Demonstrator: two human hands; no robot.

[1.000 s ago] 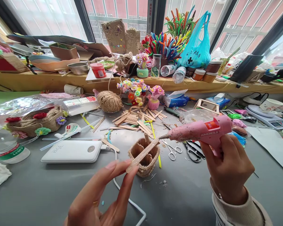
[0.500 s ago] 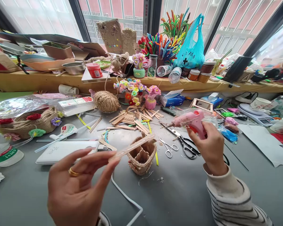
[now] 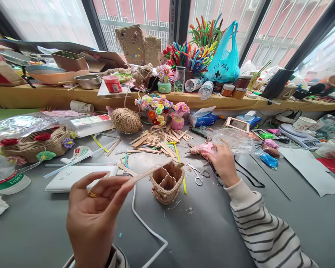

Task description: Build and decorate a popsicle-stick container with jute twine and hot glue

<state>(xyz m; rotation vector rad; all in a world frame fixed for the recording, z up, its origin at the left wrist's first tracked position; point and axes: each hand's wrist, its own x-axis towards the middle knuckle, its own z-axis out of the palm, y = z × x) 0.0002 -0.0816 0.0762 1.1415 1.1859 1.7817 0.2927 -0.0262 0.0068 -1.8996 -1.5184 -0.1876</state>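
Left hand (image 3: pixel 93 214), one, raised above the near part of the tabletop (image 3: pixel 201 234), a ring on one finger; its grip is pinched nearly to, thumb and fingertips closed on one end of a flat wooden stick (image 3: pixel 150 172). The stick slants up and to the right, its far end in front of or over the basket's left and back rim in this view; contact cannot be told. Basket (image 3: pixel 167 191), one, small, twine-wrapped, upright on the tabletop between the two hands, open at the top. Right hand (image 3: pixel 225 163), one, in a striped sleeve (image 3: pixel 264 223), stretched farther forward; its grip is bent over the handle end of a pink glue gun (image 3: pixel 203 149), how tightly cannot be told, the fingers being partly hidden. The gun lies low, nozzle pointing left. Small scissors (image 3: pixel 197 175), one pair, open, between basket and right hand. Loose wooden sticks (image 3: pixel 152 141), a heap, behind the basket. Ball of twine (image 3: pixel 126 121), one, to the left of the heap. White power bank (image 3: pixel 75 181), one, beyond the left hand. Yellow strip (image 3: pixel 185 185), one, just right of the basket.
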